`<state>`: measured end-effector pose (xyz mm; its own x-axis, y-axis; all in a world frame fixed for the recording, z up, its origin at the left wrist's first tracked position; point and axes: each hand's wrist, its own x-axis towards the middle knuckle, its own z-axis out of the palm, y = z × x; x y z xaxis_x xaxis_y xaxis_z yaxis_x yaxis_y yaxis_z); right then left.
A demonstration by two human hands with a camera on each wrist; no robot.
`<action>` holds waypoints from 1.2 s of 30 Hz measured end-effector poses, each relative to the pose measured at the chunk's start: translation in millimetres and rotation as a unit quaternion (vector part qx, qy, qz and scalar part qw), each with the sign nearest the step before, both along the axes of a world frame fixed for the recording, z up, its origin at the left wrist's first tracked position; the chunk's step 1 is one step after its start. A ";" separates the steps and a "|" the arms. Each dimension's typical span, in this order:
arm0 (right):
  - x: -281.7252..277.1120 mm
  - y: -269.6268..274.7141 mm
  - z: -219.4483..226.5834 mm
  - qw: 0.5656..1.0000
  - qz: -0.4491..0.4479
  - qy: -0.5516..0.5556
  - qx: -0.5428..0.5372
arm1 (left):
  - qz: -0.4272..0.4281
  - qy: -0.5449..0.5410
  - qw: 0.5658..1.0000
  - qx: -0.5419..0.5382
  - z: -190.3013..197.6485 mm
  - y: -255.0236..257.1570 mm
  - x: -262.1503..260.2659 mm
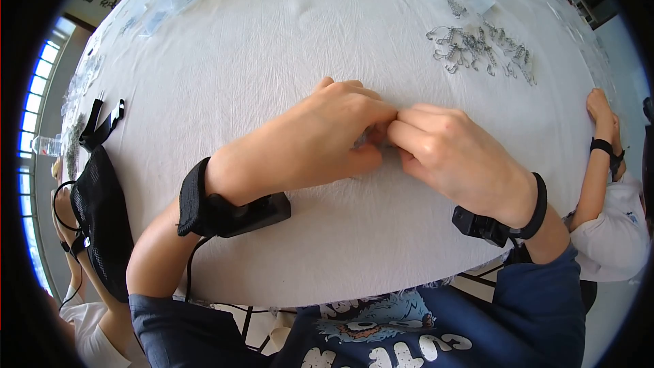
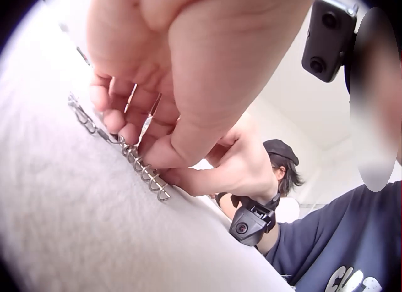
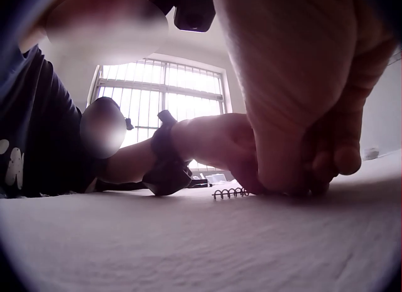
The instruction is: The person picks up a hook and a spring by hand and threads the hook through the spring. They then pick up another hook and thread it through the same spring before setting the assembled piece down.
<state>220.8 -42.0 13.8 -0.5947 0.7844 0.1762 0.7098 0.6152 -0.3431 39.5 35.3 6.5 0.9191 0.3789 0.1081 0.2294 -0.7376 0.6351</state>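
Observation:
In the head view my left hand [image 1: 306,133] and right hand [image 1: 460,153] meet over the white cloth, fingers curled and tips touching. The left wrist view shows a silver metal spiral [image 2: 146,170] low over the cloth, with my left hand [image 2: 201,72] pinching it and the thumb of my right hand [image 2: 242,169] against it. Thin shiny metal strips [image 2: 149,121] stand among the left fingers. A linked metal piece [image 2: 81,118] extends past the spiral. Part of the spiral [image 3: 229,193] shows beside my right hand [image 3: 295,91]; its far end is hidden.
A pile of metal hooks and springs [image 1: 477,48] lies at the back right beside a clear plastic piece [image 1: 482,1]. Clear plastic packaging [image 1: 174,7] is at the back left. A black bag [image 1: 101,211] lies along the left edge. Other people sit at both sides.

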 end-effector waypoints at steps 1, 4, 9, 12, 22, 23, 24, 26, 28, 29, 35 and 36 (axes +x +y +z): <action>-0.7 -0.3 0.2 1.000 -0.002 -0.010 0.001 | 0.002 0.014 1.000 0.005 0.4 0.5 -0.6; -0.5 -0.6 2.2 0.998 0.014 -0.053 0.018 | 0.020 0.024 0.999 -0.020 -1.0 3.6 -0.3; -5.1 -3.0 2.6 0.995 0.012 -0.085 0.051 | 0.022 0.004 1.000 -0.010 -8.9 8.2 -4.5; -4.9 -2.7 3.5 0.992 0.020 -0.104 0.063 | 0.036 0.051 0.997 -0.048 -2.2 10.3 -9.5; -4.3 -2.5 0.7 0.997 0.012 -0.066 0.040 | 0.038 0.075 0.996 -0.033 -2.6 9.0 -11.4; -4.0 -2.1 0.6 0.996 0.015 -0.072 0.044 | 0.048 0.094 0.993 -0.058 0.3 9.2 -11.1; -3.1 -1.6 0.8 0.996 0.017 -0.079 0.048 | 0.058 0.113 0.988 -0.083 6.8 9.4 -10.5; -0.3 0.6 0.5 0.997 0.017 -0.068 0.039 | 0.066 0.111 0.983 -0.130 11.6 12.2 -13.0; 2.5 3.1 -1.5 0.999 0.010 -0.034 0.011 | 0.058 0.068 0.981 -0.174 11.1 17.6 -23.1; 2.1 3.6 -0.8 1.000 0.005 -0.029 0.001 | 0.070 0.036 0.979 -0.186 9.6 18.3 -27.0; 2.6 3.7 3.7 0.998 -0.028 -0.038 -0.031 | 0.110 0.047 0.985 -0.128 13.4 20.3 -45.5; 3.4 3.4 5.0 0.998 -0.038 -0.039 -0.035 | 0.105 0.073 0.986 -0.108 15.8 19.4 -47.9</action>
<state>224.2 -38.6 18.8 -0.5421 0.8369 0.0757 0.7799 0.5346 -0.3255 -8.4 54.7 22.3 0.8172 0.5630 -0.1237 0.4636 -0.5145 0.7214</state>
